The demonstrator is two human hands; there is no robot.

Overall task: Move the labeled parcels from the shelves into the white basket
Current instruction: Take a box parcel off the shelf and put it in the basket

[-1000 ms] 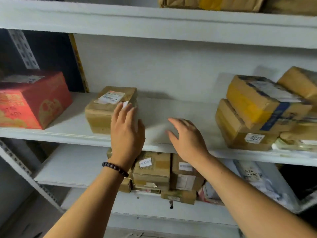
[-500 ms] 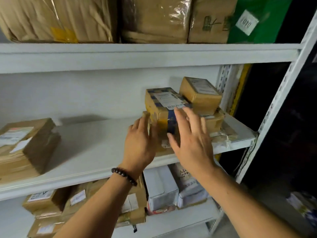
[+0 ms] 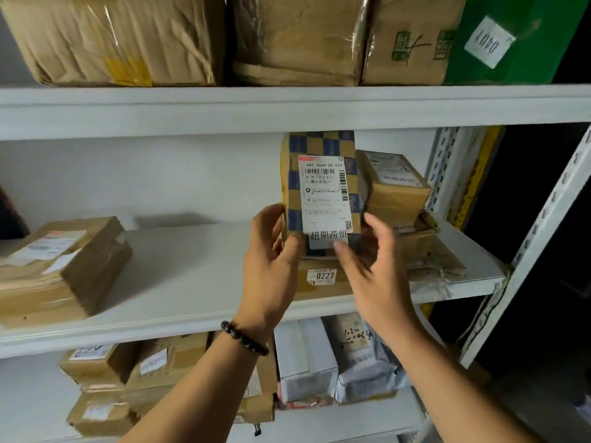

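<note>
1. Three white boards in view on one metal rack [image 3: 287, 110], with large brown cartons [image 3: 128, 36] and a green box [image 3: 518, 43] crowding the top one.
2. On the middle shelf [image 3: 192, 266], a flat brown parcel [image 3: 64, 266] at the left edge and a brown stack [image 3: 396, 193] by the right rear corner.
3. Near that shelf's front edge, right of centre, a box tagged 0227 [image 3: 323, 279] lying flat.
4. Just above that box, held upright, the labeled parcel [image 3: 319, 187]: brown with blue checked tape, white shipping label facing the camera. Bottom edge hidden by the hands, so contact with the box unclear.
5. Left hand [image 3: 271, 254] clamped on the parcel's lower left edge, thumb on the front, fingers curled behind.
6. Right hand [image 3: 374, 270] at the lower right corner, thumb pressed on the label's foot, fingers curled beside the right edge, blurred.
7. Dark bead bracelet [image 3: 244, 338] round the left wrist.
</note>
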